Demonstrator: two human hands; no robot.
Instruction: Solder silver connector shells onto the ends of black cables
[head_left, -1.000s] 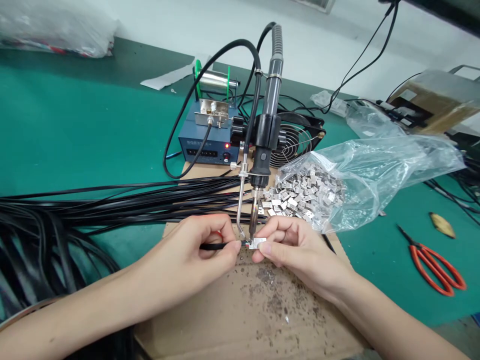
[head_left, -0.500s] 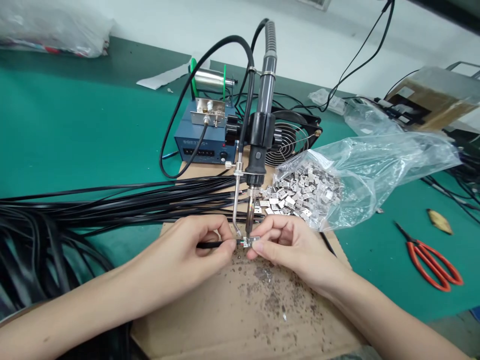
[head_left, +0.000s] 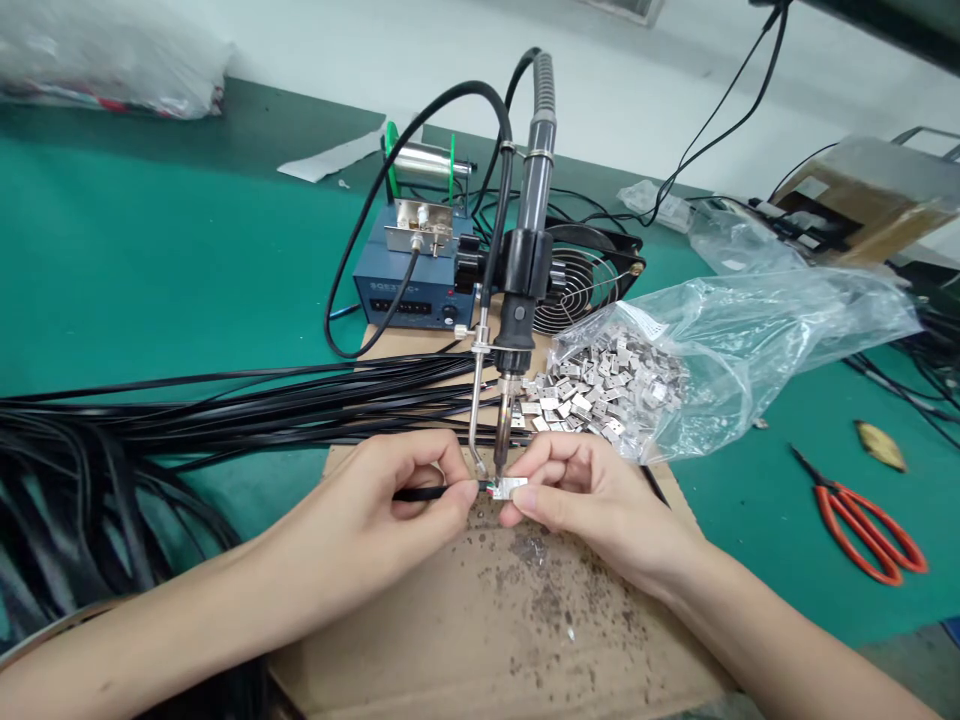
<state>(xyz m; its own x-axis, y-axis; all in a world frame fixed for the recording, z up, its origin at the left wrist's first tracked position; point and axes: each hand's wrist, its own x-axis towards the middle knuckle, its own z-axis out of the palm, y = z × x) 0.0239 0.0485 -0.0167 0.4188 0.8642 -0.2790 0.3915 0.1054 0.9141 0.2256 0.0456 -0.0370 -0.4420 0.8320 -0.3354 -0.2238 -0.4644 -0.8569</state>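
Head view: left hand (head_left: 375, 495) pinches cable (head_left: 420, 493), right hand (head_left: 589, 495) connector (head_left: 511, 488) (presumably for steadiness), iron tip (head_left: 501, 455) between their fingertips (head_left: 468, 491).

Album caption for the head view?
Left hand holding a black cable, right hand a USB plug, beneath a soldering iron.

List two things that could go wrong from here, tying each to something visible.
Burn: the right hand pinches the flat silver metal connector close to the tip of the grey and black soldering iron; a slip might burn skin.
Poor joint: the left hand holds the thin black cable, its tiny coloured wires at the connector; any shift could misalign them.
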